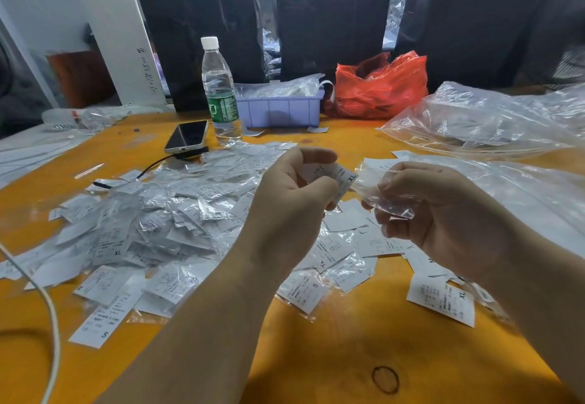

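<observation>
1. head view is showing the left hand [294, 188] pinching a white label [335, 176] marked xl, with thumb and fingers curled round its near end.
2. the right hand [443, 214] is gripping a small clear bag [380, 195], its fingers curling round the crumpled plastic.
3. the label's far end is meeting the bag's edge between the two hands. whether it is lying inside the bag i cannot tell.
4. both things are being held above the middle of the orange table [316, 356], over loose labels lying there.
5. a pile of bagged labels [152, 223] is spreading across the table to the left of the left hand.
6. a water bottle [220, 93] is standing upright at the back, with a phone [186, 136] lying just beside it and a purple tray [278, 109] on its other side.
7. a red bag [380, 87] is sitting right of the tray, and large clear bags [490, 119] are lying along the right side.
8. a dark rubber band [384, 379] is lying on the near table edge, and a white cable [53, 324] is curving along the left.
</observation>
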